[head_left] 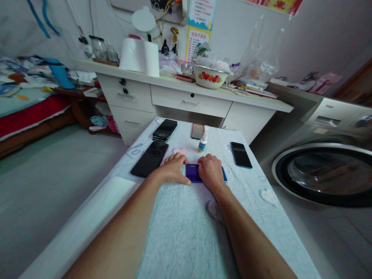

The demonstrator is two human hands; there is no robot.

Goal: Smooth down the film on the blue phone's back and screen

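Note:
A blue-purple phone [192,173] lies crosswise on the cloth-covered table. My left hand [175,169] holds its left end, thumb at the near corner and fingers toward the far side. Over the phone's right part rests my right hand [210,170], its fingers curled and pressed together; what they grip, if anything, is hidden. Just beyond my hands stands a small white bottle [202,142] with a blue label. A large dark phone [150,159] lies left of my left hand, and a black phone with a blue edge [241,155] lies to the right.
Stacked dark phones [165,129] and a brownish phone or case [198,131] lie at the table's far end. Behind is a white desk [192,103] bearing a flowered bowl [211,77] and a paper roll [139,56]. A washing machine [334,128] stands right, a bed [31,108] left.

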